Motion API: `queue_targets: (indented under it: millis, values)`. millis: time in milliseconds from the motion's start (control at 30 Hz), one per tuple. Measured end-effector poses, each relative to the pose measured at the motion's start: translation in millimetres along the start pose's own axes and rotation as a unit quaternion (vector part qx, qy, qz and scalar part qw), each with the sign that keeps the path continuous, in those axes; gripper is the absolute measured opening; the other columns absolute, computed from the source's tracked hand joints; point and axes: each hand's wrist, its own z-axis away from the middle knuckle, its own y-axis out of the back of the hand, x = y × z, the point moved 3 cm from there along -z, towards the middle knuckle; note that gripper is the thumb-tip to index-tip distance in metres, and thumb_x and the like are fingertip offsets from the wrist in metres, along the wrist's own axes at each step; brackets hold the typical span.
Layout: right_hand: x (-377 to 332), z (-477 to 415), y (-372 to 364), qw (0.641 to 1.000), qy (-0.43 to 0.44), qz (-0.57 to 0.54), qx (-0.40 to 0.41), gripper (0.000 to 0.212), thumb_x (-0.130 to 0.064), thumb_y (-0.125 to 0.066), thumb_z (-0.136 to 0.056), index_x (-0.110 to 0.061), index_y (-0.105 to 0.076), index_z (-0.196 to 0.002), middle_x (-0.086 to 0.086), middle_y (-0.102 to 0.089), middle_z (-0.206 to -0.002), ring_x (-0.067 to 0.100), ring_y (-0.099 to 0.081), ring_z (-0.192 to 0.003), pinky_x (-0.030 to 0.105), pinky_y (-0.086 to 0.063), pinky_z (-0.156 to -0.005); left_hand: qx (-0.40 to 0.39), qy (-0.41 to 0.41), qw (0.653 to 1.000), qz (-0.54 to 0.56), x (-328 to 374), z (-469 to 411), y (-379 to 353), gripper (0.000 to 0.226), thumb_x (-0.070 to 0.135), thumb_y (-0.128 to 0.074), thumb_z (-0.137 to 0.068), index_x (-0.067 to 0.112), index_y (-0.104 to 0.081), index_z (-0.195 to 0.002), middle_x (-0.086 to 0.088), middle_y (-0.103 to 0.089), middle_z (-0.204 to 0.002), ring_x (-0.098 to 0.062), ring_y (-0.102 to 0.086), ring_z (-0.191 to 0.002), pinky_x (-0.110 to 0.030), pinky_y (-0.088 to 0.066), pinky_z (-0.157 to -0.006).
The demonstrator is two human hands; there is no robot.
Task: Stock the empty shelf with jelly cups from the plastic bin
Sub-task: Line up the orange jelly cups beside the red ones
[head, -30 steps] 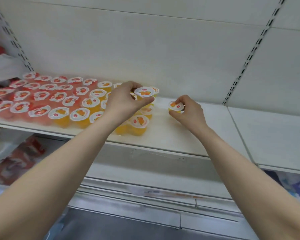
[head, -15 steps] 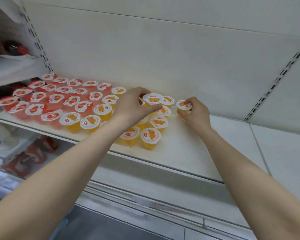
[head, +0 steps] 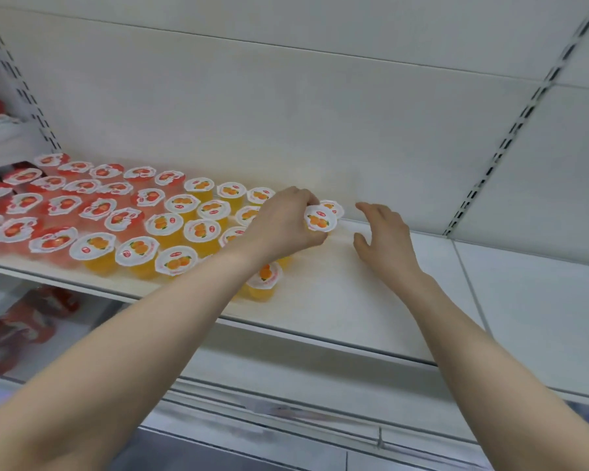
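Rows of jelly cups stand on the white shelf [head: 337, 300]: red ones [head: 53, 241] at the left, orange ones [head: 176, 261] toward the middle. My left hand [head: 283, 226] grips an orange jelly cup [head: 319, 219] by its rim, tilted, just in front of another orange cup [head: 334, 208] that stands at the back of the shelf. My right hand [head: 383, 239] hovers to the right of them with fingers spread and holds nothing. One orange cup [head: 264, 280] stands alone near the shelf's front under my left forearm. The plastic bin is out of view.
The shelf's right half is bare white board, with a second bare board [head: 541, 317] beyond a seam. Slotted uprights [head: 510, 130] run up the back wall. Red packages [head: 17, 328] lie on the lower shelf at the left.
My right hand has let go of its orange cup at the back of the shelf and pulled away to the right, now spread. My left hand has carried its cup rightward toward that spot.
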Motion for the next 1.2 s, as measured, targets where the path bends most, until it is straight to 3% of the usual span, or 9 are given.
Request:
queue_targets:
  millis: [200, 633, 733, 900, 1067, 1200]
  values:
    - [11, 8, 5, 1.0, -0.001, 0.018, -0.003, 0.057, -0.012, -0.058, -0.087, -0.011, -0.046, -0.142, 0.011, -0.05, -0.138, 0.035, -0.046, -0.121, 0.044, -0.037, -0.101, 0.011, -0.02, 0.986, -0.164, -3, -3, -28, 0.058, 0.064, -0.065, -0.07, 0.026, -0.062, -0.113, 0.002, -0.061, -0.115, -0.024, -0.046, -0.115, -0.037, -0.038, -0.092]
    - [-1, 0, 14, 0.999, 0.022, 0.047, 0.0, 0.054, -0.013, -0.059, -0.088, -0.01, -0.047, -0.141, 0.011, -0.051, -0.136, 0.035, -0.046, -0.121, 0.044, -0.036, -0.097, -0.014, -0.037, 0.98, -0.194, -3, -2, -21, 0.072, 0.073, -0.059, -0.072, 0.026, -0.058, -0.127, 0.001, -0.058, -0.126, -0.025, -0.043, -0.124, -0.039, -0.032, -0.103]
    - [-11, -2, 20, 0.997, 0.041, 0.058, 0.009, 0.053, -0.014, -0.06, -0.089, -0.011, -0.048, -0.14, 0.012, -0.051, -0.136, 0.035, -0.047, -0.12, 0.044, -0.036, -0.095, 0.01, -0.054, 0.984, -0.168, -7, 4, -7, 0.07, 0.07, -0.055, -0.078, 0.022, -0.058, -0.129, -0.002, -0.058, -0.128, -0.027, -0.044, -0.125, -0.041, -0.03, -0.106]
    - [-44, -4, 27, 0.988, 0.111, 0.1, 0.022, 0.047, -0.02, -0.061, -0.09, -0.01, -0.052, -0.135, 0.012, -0.055, -0.131, 0.036, -0.051, -0.115, 0.046, -0.039, -0.093, 0.08, -0.089, 0.973, -0.197, -29, 26, 31, 0.059, 0.056, -0.042, -0.087, 0.013, -0.066, -0.118, -0.007, -0.065, -0.112, -0.032, -0.054, -0.113, -0.044, -0.04, -0.097]
    - [-98, -1, 24, 0.973, 0.183, 0.141, 0.023, 0.044, -0.027, -0.058, -0.091, -0.009, -0.054, -0.131, 0.012, -0.057, -0.127, 0.037, -0.053, -0.112, 0.046, -0.042, -0.089, 0.107, -0.089, 0.959, -0.248, -67, 62, 77, 0.042, 0.04, -0.057, -0.091, 0.01, -0.065, -0.119, -0.012, -0.065, -0.114, -0.037, -0.055, -0.111, -0.047, -0.042, -0.096]
    - [-156, 8, 13, 0.965, 0.217, 0.142, 0.021, 0.047, -0.035, -0.046, -0.092, -0.01, -0.055, -0.13, 0.012, -0.058, -0.126, 0.036, -0.054, -0.111, 0.045, -0.042, -0.088, 0.121, -0.078, 0.95, -0.278, -104, 104, 117, 0.042, 0.039, -0.06, -0.09, 0.011, -0.064, -0.121, -0.013, -0.065, -0.116, -0.037, -0.055, -0.112, -0.048, -0.043, -0.097]
